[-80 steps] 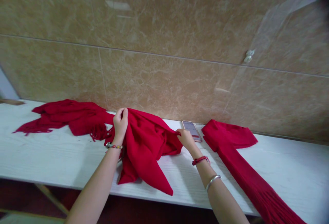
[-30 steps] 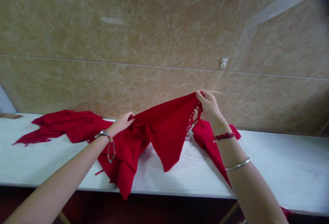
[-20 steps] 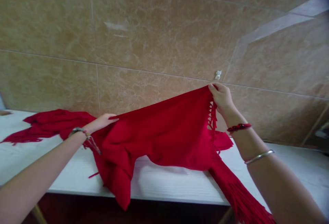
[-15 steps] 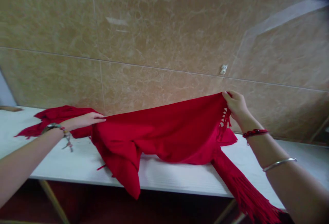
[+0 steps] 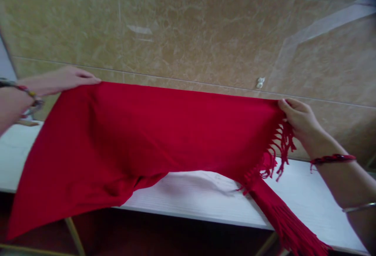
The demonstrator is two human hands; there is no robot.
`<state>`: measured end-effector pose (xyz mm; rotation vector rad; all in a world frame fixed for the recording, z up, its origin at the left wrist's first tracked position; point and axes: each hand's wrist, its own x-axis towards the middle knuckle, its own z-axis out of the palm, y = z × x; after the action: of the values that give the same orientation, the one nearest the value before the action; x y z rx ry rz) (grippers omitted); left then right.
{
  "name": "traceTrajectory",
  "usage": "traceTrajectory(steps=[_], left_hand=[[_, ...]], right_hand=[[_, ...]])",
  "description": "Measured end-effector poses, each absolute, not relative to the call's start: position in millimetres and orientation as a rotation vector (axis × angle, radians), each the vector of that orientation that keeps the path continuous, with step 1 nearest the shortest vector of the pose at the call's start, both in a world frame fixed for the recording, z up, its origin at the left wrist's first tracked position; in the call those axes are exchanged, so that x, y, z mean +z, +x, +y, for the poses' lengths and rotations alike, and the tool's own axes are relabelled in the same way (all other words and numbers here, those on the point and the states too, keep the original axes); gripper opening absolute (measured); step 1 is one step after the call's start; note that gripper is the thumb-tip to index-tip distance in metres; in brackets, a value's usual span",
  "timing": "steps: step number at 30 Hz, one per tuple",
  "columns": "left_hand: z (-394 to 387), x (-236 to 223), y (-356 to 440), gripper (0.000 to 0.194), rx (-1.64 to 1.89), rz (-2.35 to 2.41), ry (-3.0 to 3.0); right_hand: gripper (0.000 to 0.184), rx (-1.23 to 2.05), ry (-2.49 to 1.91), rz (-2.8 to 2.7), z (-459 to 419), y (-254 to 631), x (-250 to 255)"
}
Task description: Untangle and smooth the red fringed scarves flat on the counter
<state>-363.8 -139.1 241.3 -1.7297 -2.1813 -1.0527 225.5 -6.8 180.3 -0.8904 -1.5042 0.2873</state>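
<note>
A red fringed scarf (image 5: 176,130) hangs stretched between my two hands, its upper edge pulled nearly straight. My left hand (image 5: 69,79) pinches that edge at the left, raised before the wall. At the right, my right hand (image 5: 299,117) grips the corner beside the tassels, which dangle below its fingers. The cloth's left part droops over the front of the white table (image 5: 199,197). Under the right end lies another red fringed piece (image 5: 276,205), running over the table's front edge; whether it belongs to the same scarf I cannot tell.
Behind the table rises a tan marbled tile wall (image 5: 190,36). A small white cat-shaped piece (image 5: 260,82) is stuck on it. A brown wooden item (image 5: 28,122) lies at the table's left end. Table legs (image 5: 75,234) show below.
My left hand has risen and moved left, lifting the scarf's left part off the table and spreading it wider. My right hand has shifted slightly right, still holding the corner.
</note>
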Motion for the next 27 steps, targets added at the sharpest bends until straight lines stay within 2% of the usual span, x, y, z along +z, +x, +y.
traceTrajectory(steps=[2, 4, 6, 10, 14, 17, 19, 23, 27], left_hand=[[-112, 223, -368, 0.042, -0.633, -2.304, -1.889], [-87, 187, -371, 0.033, -0.418, -2.336, -2.109], [-68, 144, -372, 0.029, -0.46, -2.322, -2.273], [-48, 87, -367, 0.028, -0.844, -2.282, -2.327], [-35, 89, -355, 0.031, -1.059, -2.221, -2.077], [-17, 102, -344, 0.035, -1.063, -2.201, -1.969], [2, 105, -339, 0.036, -1.045, -2.197, -1.918], [45, 89, -336, 0.038, -0.816, -2.265, -1.809], [85, 51, -343, 0.036, -0.636, -2.334, -1.754]], right_hand=[[0.022, 0.437, -0.945, -1.533, 6, 224, 170], [0.018, 0.515, -1.07, -1.613, 22, 223, 147], [0.021, 0.491, -1.253, -1.623, 39, 225, 119], [0.024, 0.413, -1.342, -1.667, 57, 235, 77], [0.026, 0.213, -1.509, -1.661, 65, 237, 71], [0.027, -0.016, -1.729, -1.623, 83, 230, 74], [0.027, -0.054, -1.801, -1.6, 101, 222, 72], [0.029, -0.101, -1.964, -1.565, 142, 197, 52], [0.031, -0.152, -2.071, -1.605, 177, 170, 25]])
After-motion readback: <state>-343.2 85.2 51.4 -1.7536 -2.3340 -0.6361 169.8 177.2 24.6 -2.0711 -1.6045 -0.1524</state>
